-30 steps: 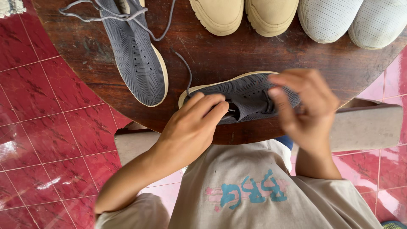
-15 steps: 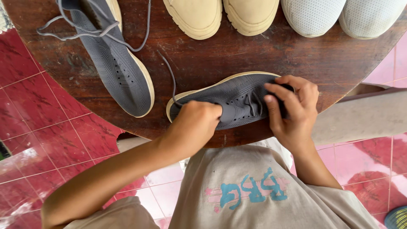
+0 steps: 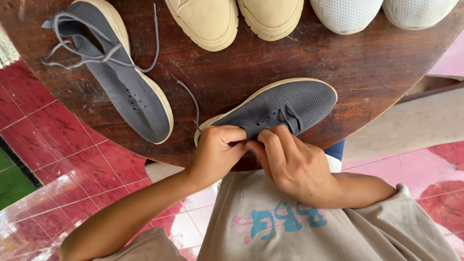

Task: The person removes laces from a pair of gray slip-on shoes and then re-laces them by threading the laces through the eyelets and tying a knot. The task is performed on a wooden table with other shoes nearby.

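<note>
Both hands pinch at the lace area of a grey knit shoe (image 3: 285, 106) lying at the round wooden table's (image 3: 367, 67) near edge. The left hand (image 3: 215, 152) and the right hand (image 3: 292, 164) meet there, fingers curled closed on the shoe's upper. Its loose lace (image 3: 189, 99) trails toward the table's middle.

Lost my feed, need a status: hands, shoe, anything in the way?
Left hand and right hand both pinching the grey shoe at its near edge. Shoe lies on the table. Loose lace trails left; nothing blocking.

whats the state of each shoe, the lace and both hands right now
near grey shoe: lying on the round table, toe to the right, partly laced
loose lace end: trailing from it across the table
far grey shoe: flat on the table, laces loose
tan shoes: side by side, untouched
white shoes: side by side, untouched
left hand: pinching at the near shoe's opening
right hand: fingers on the same spot
</note>
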